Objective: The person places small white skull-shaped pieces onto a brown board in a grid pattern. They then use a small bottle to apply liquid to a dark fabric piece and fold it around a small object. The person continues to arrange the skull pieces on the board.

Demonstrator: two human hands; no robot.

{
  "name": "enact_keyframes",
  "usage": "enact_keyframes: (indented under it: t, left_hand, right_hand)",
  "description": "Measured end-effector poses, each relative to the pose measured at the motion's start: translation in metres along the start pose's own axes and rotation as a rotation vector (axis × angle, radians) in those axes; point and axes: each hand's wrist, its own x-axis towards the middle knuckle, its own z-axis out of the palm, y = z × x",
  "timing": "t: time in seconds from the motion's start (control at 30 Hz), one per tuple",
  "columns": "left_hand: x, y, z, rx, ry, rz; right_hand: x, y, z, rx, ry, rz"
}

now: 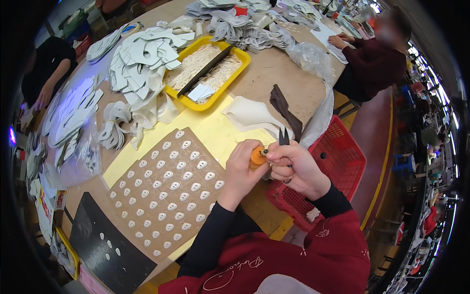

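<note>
Tabletop [267,73] opens bare ahead; its edge and a red basket [345,169] lie near my right hand [298,169]. That hand is closed around black snips [284,137], tips pointing away, thumb by an orange object [257,156] wrapped in my left hand [242,164]. Both forearms reach forward.

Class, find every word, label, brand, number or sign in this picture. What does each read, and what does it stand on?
Red garment: white script lettering, not transcribed here.
Red-marked white sheet, far left: too small and blurred to read.
Pink strip beside the black board, lower left: any print too small to read.
</note>
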Motion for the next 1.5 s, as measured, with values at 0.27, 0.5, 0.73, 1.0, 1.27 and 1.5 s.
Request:
enact_keyframes:
  t: [0.27,0.5,0.73,1.0,1.27,1.5]
  left_hand:
    - [-0.007,0.006,0.0,-0.064,0.01,-0.053]
    - [-0.007,0.006,-0.011,-0.052,0.032,-0.056]
    - [-0.005,0.003,-0.009,-0.089,-0.032,0.003]
    - [-0.006,0.003,-0.008,-0.118,0.003,0.061]
    - [-0.007,0.012,-0.009,-0.156,-0.015,0.012]
    - [-0.007,-0.007,-0.001,-0.126,0.017,0.104]
  right_hand:
    - [-0.164,-0.094,0.001,-0.339,0.029,-1.41]
    - [-0.04,-0.003,0.016,-0.898,0.095,-0.298]
    - [-0.025,0.015,0.008,-0.164,-0.172,0.097]
    - [-0.025,0.006,0.012,-0.263,-0.089,0.179]
    - [-0.024,0.004,0.008,-0.247,-0.076,0.21]
    - [-0.017,-0.002,0.0,-0.148,-0.078,0.295]
